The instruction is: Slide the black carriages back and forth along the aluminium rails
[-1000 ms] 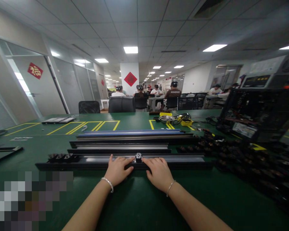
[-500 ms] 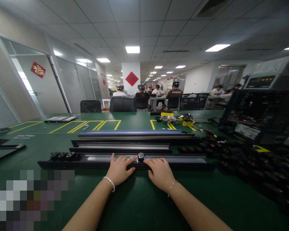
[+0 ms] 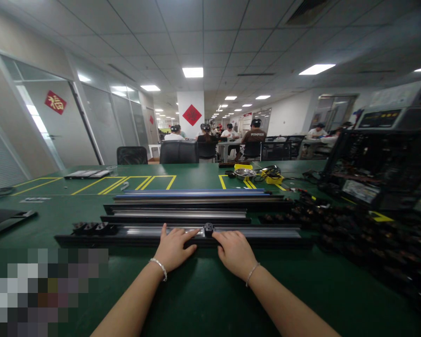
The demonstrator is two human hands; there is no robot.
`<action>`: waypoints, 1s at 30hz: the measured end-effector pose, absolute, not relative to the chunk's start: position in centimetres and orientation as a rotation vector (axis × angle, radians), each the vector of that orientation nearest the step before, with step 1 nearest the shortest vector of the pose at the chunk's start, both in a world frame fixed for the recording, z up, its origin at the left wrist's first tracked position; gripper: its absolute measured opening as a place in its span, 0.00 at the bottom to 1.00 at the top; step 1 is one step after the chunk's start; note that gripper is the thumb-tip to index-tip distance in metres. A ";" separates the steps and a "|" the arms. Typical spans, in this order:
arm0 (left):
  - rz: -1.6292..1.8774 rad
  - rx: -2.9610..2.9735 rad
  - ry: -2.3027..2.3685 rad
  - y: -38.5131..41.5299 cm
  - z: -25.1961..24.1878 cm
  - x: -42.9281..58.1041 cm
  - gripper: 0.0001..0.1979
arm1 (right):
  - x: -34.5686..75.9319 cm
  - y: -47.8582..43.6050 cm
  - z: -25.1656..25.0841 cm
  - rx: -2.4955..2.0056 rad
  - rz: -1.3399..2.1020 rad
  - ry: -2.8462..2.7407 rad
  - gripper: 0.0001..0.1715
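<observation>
A small black block (image 3: 208, 229) sits on a long dark rail (image 3: 273, 232) with a shiny metal strip, lying across the table before me. My left hand (image 3: 175, 247) rests on the rail left of the block, thumb and fingers spread, its index fingertip a short gap from the block. On the other side, the index fingertip of my right hand (image 3: 236, 252) is at the block's right edge; its fingers are stretched out and the thumb is apart. Several similar black blocks (image 3: 90, 228) are grouped at the rail's left end.
More long rails (image 3: 178, 214) lie parallel behind. A heap of dark parts (image 3: 365, 243) covers the right side, near an opened computer case (image 3: 365, 164). Farther back are a metal bowl (image 3: 244, 173) and black cables (image 3: 272, 172). People sit at distant tables.
The block has shifted slightly right along the rail and appears turned, leaving a gap to my left index finger. My right hand has moved slightly right; my left hand has stayed put.
</observation>
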State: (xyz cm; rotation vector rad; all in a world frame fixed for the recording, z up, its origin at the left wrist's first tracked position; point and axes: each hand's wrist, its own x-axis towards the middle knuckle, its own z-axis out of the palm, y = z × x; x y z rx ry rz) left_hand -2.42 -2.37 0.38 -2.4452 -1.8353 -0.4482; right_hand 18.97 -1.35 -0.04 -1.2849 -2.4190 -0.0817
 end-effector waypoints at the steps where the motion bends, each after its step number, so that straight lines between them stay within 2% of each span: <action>1: -0.447 -2.445 -1.839 -2.4 0.4 -2.4 0.22 | 19.0 -1.4 0.0 -1.288 -0.079 -2.418 0.21; 30: -0.438 -2.441 -1.853 -2.3 0.3 -2.3 0.22 | 20.7 -0.7 -0.4 -1.322 -0.208 -2.211 0.12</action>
